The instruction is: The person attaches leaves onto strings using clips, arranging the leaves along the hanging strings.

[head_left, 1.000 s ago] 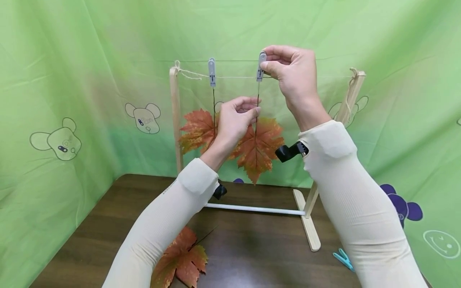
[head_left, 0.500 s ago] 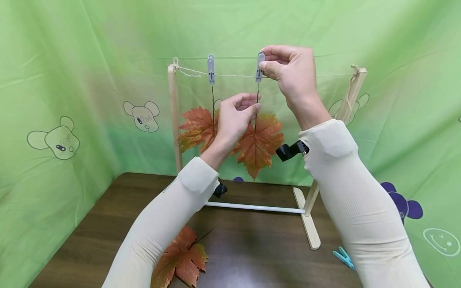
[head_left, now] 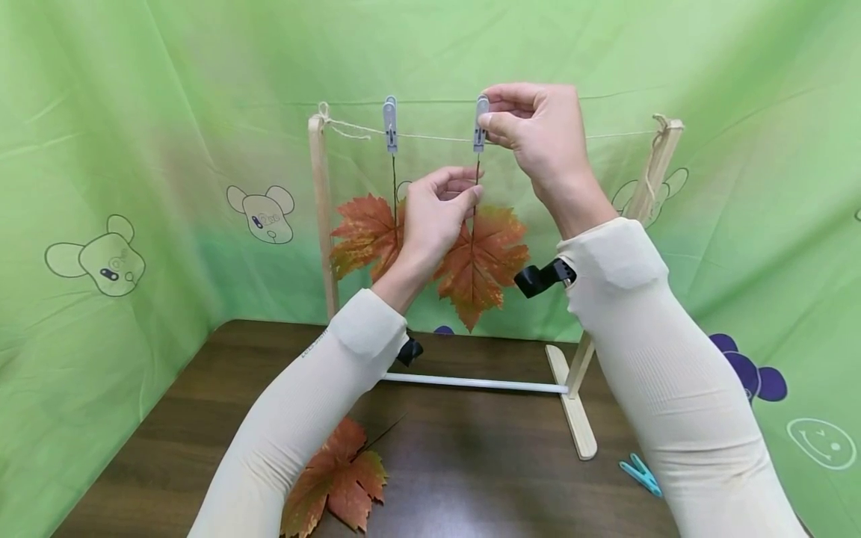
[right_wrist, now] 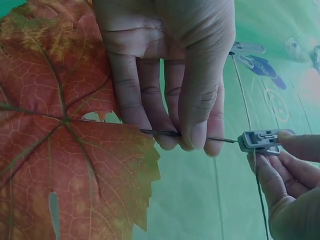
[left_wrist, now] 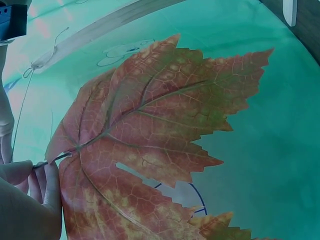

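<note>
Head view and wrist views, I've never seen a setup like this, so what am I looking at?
There is no machine here, just a person working bare-handed. The wide picture is taken from the head; the two close ones are taken from the wrists. The left hand pinches the stem of a red-orange leaf. The right hand pinches a grey peg on a string, where that stem ends. Further left, a second grey peg holds a second leaf. The string runs between two wooden posts. On the brown table lie a third leaf and a turquoise peg.
</note>
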Action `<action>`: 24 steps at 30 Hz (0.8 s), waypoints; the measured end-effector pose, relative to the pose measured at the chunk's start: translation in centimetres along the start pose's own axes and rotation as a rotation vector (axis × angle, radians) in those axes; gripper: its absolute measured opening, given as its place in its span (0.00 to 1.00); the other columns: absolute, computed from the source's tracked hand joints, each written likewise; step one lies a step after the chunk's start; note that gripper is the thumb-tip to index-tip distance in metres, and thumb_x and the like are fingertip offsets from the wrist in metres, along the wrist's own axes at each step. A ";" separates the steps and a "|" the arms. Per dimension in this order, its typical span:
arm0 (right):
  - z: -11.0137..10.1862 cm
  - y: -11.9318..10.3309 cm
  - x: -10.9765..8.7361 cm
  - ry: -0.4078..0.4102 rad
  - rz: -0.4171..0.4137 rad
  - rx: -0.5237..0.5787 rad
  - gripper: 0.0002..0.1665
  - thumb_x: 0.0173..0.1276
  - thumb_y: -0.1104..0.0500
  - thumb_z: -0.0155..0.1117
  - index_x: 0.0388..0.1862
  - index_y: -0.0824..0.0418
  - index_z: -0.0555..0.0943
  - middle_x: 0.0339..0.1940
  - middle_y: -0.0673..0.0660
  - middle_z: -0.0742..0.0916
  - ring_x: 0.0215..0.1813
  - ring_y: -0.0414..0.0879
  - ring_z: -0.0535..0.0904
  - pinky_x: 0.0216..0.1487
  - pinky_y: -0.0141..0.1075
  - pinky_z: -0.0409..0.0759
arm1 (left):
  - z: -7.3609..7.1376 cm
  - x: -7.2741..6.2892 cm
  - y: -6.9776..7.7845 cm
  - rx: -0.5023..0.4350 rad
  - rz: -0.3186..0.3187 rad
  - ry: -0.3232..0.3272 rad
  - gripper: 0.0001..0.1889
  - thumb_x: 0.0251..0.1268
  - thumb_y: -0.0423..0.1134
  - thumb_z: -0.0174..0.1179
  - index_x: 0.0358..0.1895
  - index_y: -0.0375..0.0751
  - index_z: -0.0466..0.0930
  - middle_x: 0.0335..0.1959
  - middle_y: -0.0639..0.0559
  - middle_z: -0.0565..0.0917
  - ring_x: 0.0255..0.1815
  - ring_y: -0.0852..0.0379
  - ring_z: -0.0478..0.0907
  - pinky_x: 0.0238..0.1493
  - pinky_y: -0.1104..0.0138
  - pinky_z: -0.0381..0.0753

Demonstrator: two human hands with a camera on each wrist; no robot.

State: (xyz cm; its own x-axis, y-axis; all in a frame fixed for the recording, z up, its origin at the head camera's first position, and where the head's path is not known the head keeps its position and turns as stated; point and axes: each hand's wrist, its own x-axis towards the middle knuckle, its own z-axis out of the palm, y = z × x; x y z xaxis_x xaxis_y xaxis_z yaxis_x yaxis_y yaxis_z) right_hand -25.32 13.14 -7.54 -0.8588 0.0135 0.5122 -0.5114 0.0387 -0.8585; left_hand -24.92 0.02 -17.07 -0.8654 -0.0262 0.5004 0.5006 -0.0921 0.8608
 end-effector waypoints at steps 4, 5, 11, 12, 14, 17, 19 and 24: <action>-0.1 0.0 -0.1 -0.015 0.008 0.005 0.16 0.64 0.75 0.71 0.51 0.70 0.89 0.32 0.52 0.89 0.39 0.41 0.86 0.43 0.27 0.88 | -0.1 0.0 -0.1 0.010 0.000 -0.003 0.11 0.71 0.28 0.66 0.53 0.34 0.88 0.46 0.39 0.90 0.49 0.41 0.88 0.44 0.68 0.88; -0.1 0.0 -0.2 -0.018 0.010 0.006 0.16 0.64 0.75 0.71 0.51 0.70 0.89 0.33 0.52 0.89 0.39 0.42 0.86 0.44 0.27 0.88 | -0.2 0.0 -0.1 0.021 0.004 -0.004 0.11 0.71 0.28 0.66 0.54 0.34 0.88 0.46 0.39 0.90 0.49 0.42 0.88 0.44 0.69 0.88; -0.1 0.0 -0.3 -0.026 0.029 0.021 0.23 0.63 0.74 0.70 0.59 0.72 0.85 0.35 0.51 0.90 0.43 0.43 0.87 0.47 0.27 0.87 | -0.3 0.0 -0.3 0.112 0.047 -0.001 0.12 0.71 0.28 0.65 0.54 0.33 0.88 0.46 0.40 0.90 0.44 0.50 0.88 0.43 0.72 0.84; -0.2 -0.1 -0.4 -0.027 0.030 0.018 0.24 0.63 0.74 0.70 0.60 0.72 0.84 0.35 0.51 0.90 0.44 0.43 0.87 0.48 0.27 0.87 | -0.3 0.0 -0.4 0.121 0.051 -0.001 0.12 0.71 0.28 0.65 0.54 0.33 0.88 0.46 0.40 0.90 0.44 0.50 0.88 0.42 0.73 0.84; -0.2 -0.1 -0.4 -0.025 0.024 0.006 0.25 0.64 0.74 0.69 0.61 0.72 0.84 0.37 0.51 0.89 0.45 0.43 0.87 0.49 0.27 0.87 | -0.4 0.0 -0.4 0.132 0.056 0.001 0.12 0.71 0.28 0.65 0.54 0.34 0.88 0.45 0.40 0.90 0.44 0.51 0.88 0.42 0.73 0.83; -0.4 -0.1 -0.6 -0.020 0.007 -0.005 0.25 0.64 0.74 0.69 0.61 0.71 0.84 0.39 0.51 0.90 0.47 0.43 0.87 0.50 0.28 0.86 | -0.4 -0.1 -0.5 0.143 0.067 0.001 0.12 0.70 0.28 0.65 0.54 0.33 0.88 0.45 0.40 0.90 0.43 0.51 0.88 0.41 0.73 0.83; -0.5 -0.1 -0.7 -0.016 -0.006 -0.006 0.24 0.64 0.73 0.69 0.60 0.71 0.84 0.39 0.51 0.90 0.47 0.43 0.87 0.51 0.28 0.86 | -0.5 -0.2 -0.6 0.152 0.076 0.001 0.12 0.70 0.27 0.65 0.54 0.33 0.88 0.44 0.40 0.90 0.42 0.51 0.88 0.41 0.73 0.83; -0.9 -0.2 -1.1 -0.006 -0.029 0.002 0.22 0.64 0.73 0.68 0.58 0.71 0.85 0.39 0.51 0.91 0.47 0.44 0.88 0.51 0.28 0.85 | -0.5 -0.3 -0.6 0.170 0.085 0.006 0.12 0.69 0.27 0.66 0.53 0.34 0.88 0.44 0.40 0.90 0.40 0.53 0.87 0.40 0.74 0.82</action>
State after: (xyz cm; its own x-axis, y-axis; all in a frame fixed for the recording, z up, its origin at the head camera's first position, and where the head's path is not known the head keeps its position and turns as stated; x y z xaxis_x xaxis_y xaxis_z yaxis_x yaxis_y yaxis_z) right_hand -24.19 14.05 -7.91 -0.8437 0.0064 0.5368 -0.5363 0.0366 -0.8432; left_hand -24.99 -0.40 -17.75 -0.8197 -0.0330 0.5719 0.5682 0.0799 0.8190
